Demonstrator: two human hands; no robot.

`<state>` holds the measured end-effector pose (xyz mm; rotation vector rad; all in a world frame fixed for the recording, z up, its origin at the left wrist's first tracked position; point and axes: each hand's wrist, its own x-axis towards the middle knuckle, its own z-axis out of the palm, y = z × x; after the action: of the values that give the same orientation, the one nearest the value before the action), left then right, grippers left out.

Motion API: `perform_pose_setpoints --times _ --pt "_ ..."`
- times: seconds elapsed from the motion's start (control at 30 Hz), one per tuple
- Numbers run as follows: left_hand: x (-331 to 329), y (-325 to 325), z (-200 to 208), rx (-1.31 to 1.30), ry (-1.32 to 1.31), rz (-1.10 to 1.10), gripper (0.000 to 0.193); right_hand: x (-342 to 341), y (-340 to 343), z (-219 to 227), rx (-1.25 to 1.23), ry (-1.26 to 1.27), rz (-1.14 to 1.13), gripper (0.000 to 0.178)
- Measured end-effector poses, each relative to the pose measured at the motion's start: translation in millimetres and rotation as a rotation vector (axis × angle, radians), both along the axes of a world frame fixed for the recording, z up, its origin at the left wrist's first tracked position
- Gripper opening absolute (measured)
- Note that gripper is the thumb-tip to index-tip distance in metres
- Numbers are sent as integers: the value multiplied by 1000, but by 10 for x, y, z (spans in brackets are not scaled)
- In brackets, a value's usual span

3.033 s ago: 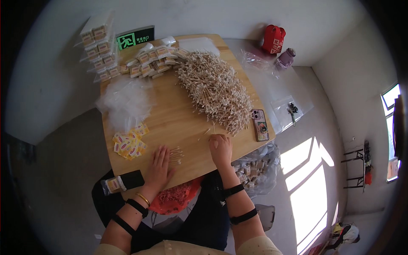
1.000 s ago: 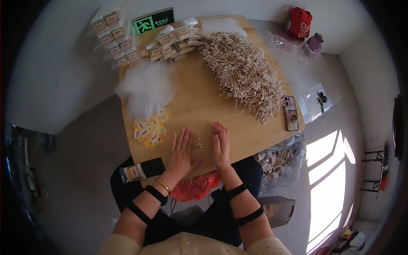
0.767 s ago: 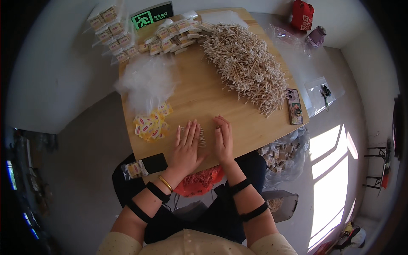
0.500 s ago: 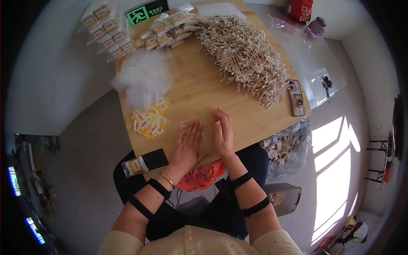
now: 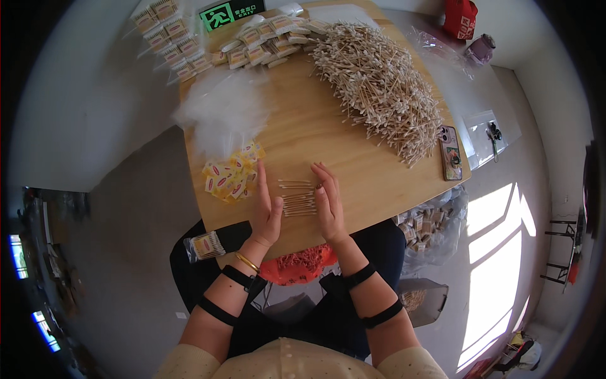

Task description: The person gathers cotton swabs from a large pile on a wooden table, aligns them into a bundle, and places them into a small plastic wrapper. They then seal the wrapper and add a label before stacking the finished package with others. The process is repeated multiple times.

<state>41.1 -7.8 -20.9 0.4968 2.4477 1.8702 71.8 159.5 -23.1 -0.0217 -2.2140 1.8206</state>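
A row of loose cotton swabs [image 5: 298, 203] lies on the wooden table between my hands, the sticks side by side and running left to right. My left hand [image 5: 266, 211] stands on edge at their left ends, fingers stretched forward and holding nothing. On the other side, my right hand [image 5: 329, 202] is upright at the right ends, its fingers extended and empty. Beyond the left fingertips are yellow-and-white printed cards [image 5: 232, 177]. A large heap of cotton swabs [image 5: 382, 85] covers the far right of the table.
Clear plastic bags [image 5: 227, 114] are piled at the left, with packed swab packets [image 5: 268, 39] behind them. A phone [image 5: 451, 153] lies by the right edge. One filled packet [image 5: 205, 246] sits at the near left corner. A bag of packets [image 5: 429, 227] is beside the table.
My left hand has lifted off the swabs and turned on edge to their left, uncovering the row. My right hand stays near their right ends. The view has shifted slightly.
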Motion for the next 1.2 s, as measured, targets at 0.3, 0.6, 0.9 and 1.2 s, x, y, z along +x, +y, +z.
perform_pose_setpoints --times 0.3,0.6,0.9,1.2 --pt "-38 236 -15 195 -52 -94 99 -127 -290 -49 -29 23 56 50" --pt "-105 -353 38 -453 199 -82 68 -35 -42 79 644 -50 92 51" --pt "-222 -456 117 -638 378 34 71 -9 -69 75 869 -31 193 46" --pt "369 -470 123 -503 273 24 53 -117 -91 135 764 37 226 29"
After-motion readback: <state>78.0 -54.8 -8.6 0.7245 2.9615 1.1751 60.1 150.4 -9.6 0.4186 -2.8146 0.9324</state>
